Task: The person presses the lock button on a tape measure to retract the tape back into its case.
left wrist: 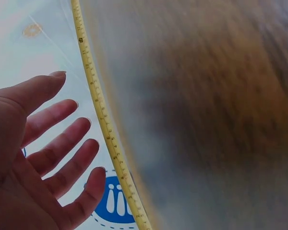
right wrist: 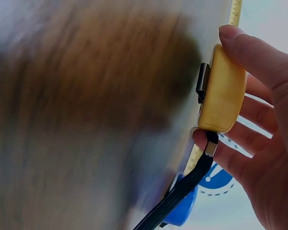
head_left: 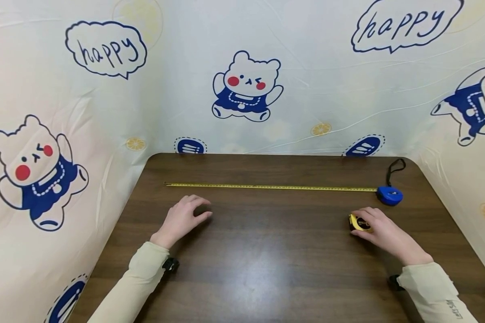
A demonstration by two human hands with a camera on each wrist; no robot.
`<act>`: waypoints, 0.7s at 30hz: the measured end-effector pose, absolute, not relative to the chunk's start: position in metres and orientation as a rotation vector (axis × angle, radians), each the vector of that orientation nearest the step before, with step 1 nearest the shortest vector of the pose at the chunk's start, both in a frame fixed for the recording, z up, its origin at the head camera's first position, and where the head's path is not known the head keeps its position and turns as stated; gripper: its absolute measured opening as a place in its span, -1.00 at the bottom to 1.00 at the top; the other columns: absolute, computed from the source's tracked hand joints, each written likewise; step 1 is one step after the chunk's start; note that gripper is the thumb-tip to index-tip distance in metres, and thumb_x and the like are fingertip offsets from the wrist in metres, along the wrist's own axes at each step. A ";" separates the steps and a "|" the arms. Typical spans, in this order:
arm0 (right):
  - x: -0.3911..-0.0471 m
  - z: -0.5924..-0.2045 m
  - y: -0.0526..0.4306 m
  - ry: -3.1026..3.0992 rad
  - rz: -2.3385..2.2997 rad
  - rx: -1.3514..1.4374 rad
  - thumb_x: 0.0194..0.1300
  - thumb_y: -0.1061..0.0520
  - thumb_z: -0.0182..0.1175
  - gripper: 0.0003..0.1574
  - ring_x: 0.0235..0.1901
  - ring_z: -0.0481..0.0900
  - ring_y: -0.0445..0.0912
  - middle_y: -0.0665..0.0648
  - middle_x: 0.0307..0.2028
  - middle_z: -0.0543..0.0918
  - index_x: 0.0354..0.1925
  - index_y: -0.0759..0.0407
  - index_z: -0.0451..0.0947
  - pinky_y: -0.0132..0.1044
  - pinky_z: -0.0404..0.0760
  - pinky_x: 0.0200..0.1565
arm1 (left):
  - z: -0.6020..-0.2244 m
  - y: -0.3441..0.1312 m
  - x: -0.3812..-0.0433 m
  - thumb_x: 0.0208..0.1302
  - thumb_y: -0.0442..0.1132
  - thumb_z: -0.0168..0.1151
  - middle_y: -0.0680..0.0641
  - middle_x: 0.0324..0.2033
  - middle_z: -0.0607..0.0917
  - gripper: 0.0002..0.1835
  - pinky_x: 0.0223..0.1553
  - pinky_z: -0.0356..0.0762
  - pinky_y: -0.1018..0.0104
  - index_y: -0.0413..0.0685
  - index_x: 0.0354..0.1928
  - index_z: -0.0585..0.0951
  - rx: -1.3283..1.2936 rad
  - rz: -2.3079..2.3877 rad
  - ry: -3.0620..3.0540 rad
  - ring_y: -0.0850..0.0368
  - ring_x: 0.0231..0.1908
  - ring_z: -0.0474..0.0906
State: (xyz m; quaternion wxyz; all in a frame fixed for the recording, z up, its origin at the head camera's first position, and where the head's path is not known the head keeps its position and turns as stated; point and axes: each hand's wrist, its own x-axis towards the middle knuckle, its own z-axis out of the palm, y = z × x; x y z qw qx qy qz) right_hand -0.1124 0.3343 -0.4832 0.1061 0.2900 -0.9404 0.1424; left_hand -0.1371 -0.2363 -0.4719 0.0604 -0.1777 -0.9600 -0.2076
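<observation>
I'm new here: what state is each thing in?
Blue tape measure: extended, on the table.
Its yellow blade: drawn out, nearly straight.
Yellow tape measure: gripped, no blade seen out.
Its black strap: loose.
Left hand: fingers apart, holding nothing.
Right hand: holding the yellow tape measure.

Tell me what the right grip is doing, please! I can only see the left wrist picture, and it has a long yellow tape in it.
Observer: The right grip is holding a yellow tape measure.
Operator: Cool! So where does the long yellow tape come from?
Observer: From a different one: a blue tape measure, lying at the tape's right end.
Operator: Has the yellow one got a strap?
Observer: Yes, the right wrist view shows a black strap fixed to it.
</observation>
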 end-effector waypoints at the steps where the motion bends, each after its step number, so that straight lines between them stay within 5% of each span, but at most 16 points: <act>1: -0.112 -0.484 0.336 -2.770 0.420 0.856 -0.01 0.17 0.65 -0.33 -0.09 0.64 0.15 0.23 -0.09 0.69 0.05 0.38 0.64 0.12 0.65 -0.08 | -0.471 -0.237 -0.137 0.32 -0.04 0.48 -0.04 -0.04 0.75 -0.68 -0.03 0.65 -0.17 0.01 0.03 0.77 -0.535 -0.626 -2.906 -0.12 0.04 0.63; 21: -0.110 -0.484 0.344 -2.773 0.425 0.841 -0.02 0.14 0.66 -0.32 -0.03 0.63 0.18 0.24 -0.02 0.68 0.06 0.32 0.65 0.15 0.58 -0.03 | -0.468 -0.245 -0.137 0.36 -0.04 0.44 -0.09 0.00 0.74 -0.68 -0.01 0.63 -0.23 -0.02 0.04 0.76 -0.487 -0.614 -2.955 -0.17 0.08 0.62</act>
